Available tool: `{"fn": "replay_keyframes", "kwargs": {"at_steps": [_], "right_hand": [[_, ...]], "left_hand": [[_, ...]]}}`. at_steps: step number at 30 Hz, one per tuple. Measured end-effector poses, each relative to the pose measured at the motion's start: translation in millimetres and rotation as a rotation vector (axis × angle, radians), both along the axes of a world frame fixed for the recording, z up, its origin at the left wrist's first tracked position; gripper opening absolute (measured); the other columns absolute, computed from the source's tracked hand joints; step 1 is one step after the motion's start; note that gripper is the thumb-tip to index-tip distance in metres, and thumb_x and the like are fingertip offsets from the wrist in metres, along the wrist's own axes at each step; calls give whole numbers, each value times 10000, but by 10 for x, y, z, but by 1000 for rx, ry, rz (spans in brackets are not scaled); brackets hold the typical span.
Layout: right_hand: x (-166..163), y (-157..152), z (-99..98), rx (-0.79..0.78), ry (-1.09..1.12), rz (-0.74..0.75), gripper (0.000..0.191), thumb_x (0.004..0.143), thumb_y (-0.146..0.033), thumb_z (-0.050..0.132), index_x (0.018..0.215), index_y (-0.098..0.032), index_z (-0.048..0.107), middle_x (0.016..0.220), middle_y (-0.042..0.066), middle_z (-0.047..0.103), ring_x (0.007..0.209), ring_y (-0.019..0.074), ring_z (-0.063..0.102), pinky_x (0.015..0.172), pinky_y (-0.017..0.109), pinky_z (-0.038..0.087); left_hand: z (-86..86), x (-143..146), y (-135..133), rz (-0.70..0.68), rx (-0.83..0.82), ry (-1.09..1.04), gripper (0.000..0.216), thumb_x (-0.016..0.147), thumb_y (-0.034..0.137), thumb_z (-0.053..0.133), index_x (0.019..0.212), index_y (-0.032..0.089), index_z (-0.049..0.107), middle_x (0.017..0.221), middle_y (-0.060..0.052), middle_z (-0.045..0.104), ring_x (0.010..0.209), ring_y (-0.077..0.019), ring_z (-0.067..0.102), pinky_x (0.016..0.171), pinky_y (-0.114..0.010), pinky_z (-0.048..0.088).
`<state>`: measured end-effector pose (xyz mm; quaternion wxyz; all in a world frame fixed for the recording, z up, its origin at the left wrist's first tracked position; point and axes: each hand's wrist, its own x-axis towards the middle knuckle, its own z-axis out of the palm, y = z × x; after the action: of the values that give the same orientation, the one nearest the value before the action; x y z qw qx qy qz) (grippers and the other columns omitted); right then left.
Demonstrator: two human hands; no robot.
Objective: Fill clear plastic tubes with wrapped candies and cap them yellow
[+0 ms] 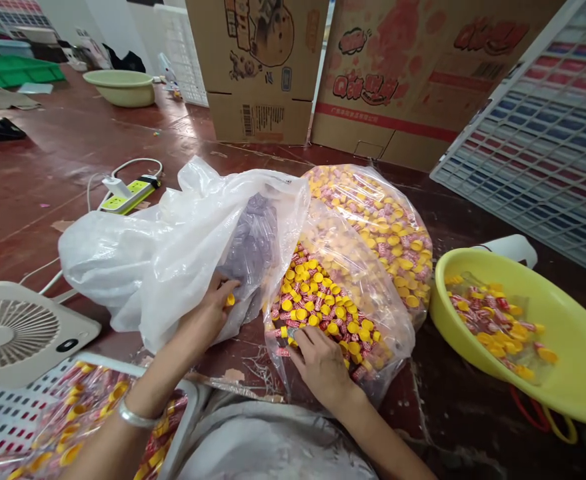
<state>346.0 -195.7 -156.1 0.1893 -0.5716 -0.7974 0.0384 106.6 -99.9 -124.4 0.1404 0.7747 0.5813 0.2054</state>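
My left hand (213, 308), a silver bangle on its wrist, is closed at the mouth of a white plastic bag (173, 260). A small yellow-capped piece (230, 300) shows at its fingertips; the rest of it is hidden. Greyish clear plastic (253, 233) lies inside that bag. My right hand (320, 365) reaches into the opening of a clear bag (397, 333) full of small red-and-white tubes with yellow caps (317, 287). Its thumb and fingers are pinched around one yellow-capped tube (291, 341), partly covered by the fingers.
A yellow basin (573, 327) with filled clear packets stands right. At lower left are a white basket (3, 420) of packed tubes and a fan (27, 333). Another full bag (373, 207), a power strip (130, 193), cardboard boxes (263, 113) and a white crate (537, 133) lie beyond.
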Motion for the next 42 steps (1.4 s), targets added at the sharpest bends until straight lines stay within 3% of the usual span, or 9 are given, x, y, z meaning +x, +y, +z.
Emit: {"fn": "replay_keyframes", "kwargs": {"at_steps": [7, 13, 15, 19, 25, 28, 31, 35, 42], "right_hand": [[264, 43, 382, -35, 484, -38, 27, 926, -191, 574, 908, -211, 581, 961, 60, 664, 882, 197, 670, 790, 297, 538], [214, -30, 638, -174, 587, 116, 91, 956, -246, 623, 880, -222, 577, 825, 8, 701, 774, 168, 693, 710, 268, 558], [174, -46, 647, -113, 525, 203, 84, 965, -298, 629, 978, -216, 616, 952, 47, 723, 929, 200, 700, 827, 319, 574], [63, -91, 518, 35, 349, 257, 627, 813, -438, 796, 1301, -158, 520, 1265, 168, 651, 1239, 318, 588, 1046, 494, 513], [-80, -103, 340, 172, 326, 142, 522, 748, -328, 824, 1151, -181, 527, 1092, 151, 670, 1125, 336, 635, 996, 565, 534], [4, -60, 388, 65, 296, 223, 696, 704, -371, 877, 1254, -186, 494, 1254, 161, 641, 1258, 345, 575, 1072, 565, 488], [184, -20, 397, -8, 251, 173, 828, 706, -470, 875, 1352, -173, 451, 1368, 187, 580, 1320, 363, 528, 1035, 541, 521], [318, -26, 254, -73, 101, 30, 90, 938, -268, 664, 982, -214, 608, 933, 62, 689, 875, 237, 696, 759, 368, 591], [50, -95, -13, -63, -69, 174, 124, 915, -109, 625, 988, -209, 620, 983, 56, 682, 906, 221, 663, 727, 311, 544]], "left_hand": [[187, 222, -515, -290, -362, -286, 264, 909, 322, 619, 1130, 237, 736, 1068, -75, 762, 1012, -262, 654, 899, -364, 499], [249, 475, -686, -301, -589, -637, 209, 868, 380, 686, 966, 205, 742, 1021, -52, 740, 1003, -249, 631, 904, -330, 462], [248, 514, -703, -280, -694, -771, 237, 870, 416, 683, 903, 183, 716, 894, -24, 710, 878, -209, 615, 809, -288, 452], [183, 604, -748, -114, -878, -1094, 346, 812, 483, 738, 897, 151, 690, 763, 13, 623, 700, -136, 518, 679, -245, 401], [146, 759, -782, -42, -1005, -1295, 399, 760, 482, 783, 895, 132, 647, 773, -10, 616, 706, -137, 557, 701, -258, 445], [218, 662, -695, -138, -976, -1114, 372, 789, 448, 730, 995, 159, 620, 787, -10, 631, 705, -160, 589, 687, -278, 478], [285, 411, -471, -103, -560, -500, 200, 852, 314, 620, 989, 170, 632, 905, -48, 654, 801, -200, 623, 718, -285, 476], [244, 89, -90, 101, -240, 291, 270, 894, 172, 482, 1108, 162, 645, 1050, -133, 695, 875, -268, 670, 746, -329, 478], [32, 75, 33, 100, -278, 466, 346, 871, 75, 413, 1056, 120, 701, 998, -227, 706, 872, -335, 680, 698, -370, 476]]}}
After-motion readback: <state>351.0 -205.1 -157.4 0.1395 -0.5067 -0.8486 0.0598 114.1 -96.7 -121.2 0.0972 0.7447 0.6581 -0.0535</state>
